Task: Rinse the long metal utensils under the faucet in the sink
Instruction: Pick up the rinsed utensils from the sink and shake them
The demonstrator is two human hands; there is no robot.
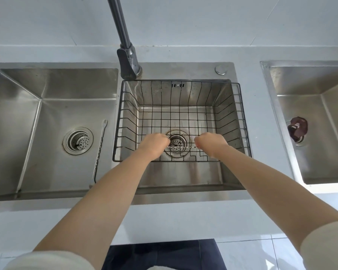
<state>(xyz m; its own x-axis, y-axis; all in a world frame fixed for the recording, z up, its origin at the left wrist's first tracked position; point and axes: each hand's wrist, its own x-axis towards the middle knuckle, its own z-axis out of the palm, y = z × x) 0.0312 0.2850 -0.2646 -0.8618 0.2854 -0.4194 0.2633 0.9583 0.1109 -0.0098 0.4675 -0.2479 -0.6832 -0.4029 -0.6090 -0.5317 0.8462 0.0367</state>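
Observation:
A thin twisted metal utensil (pixel 183 148) stretches level between my two hands over the drain of the middle sink basin (pixel 181 178). My left hand (pixel 154 143) is closed on its left end and my right hand (pixel 211 142) on its right end. Both hands are inside the black wire basket (pixel 242 114) that sits in this basin. A second long twisted utensil with a small fork tip (pixel 100 149) leans against the right wall of the left basin (pixel 27 114). The grey faucet (pixel 125 45) rises behind the basins; no water is visible.
Each basin has a round drain strainer (pixel 78 140). A separate sink (pixel 320 133) at the right holds a dark reddish object (pixel 298 129) over its drain. White counter surrounds the sinks, and a round metal cap (pixel 220 69) sits on the sink deck.

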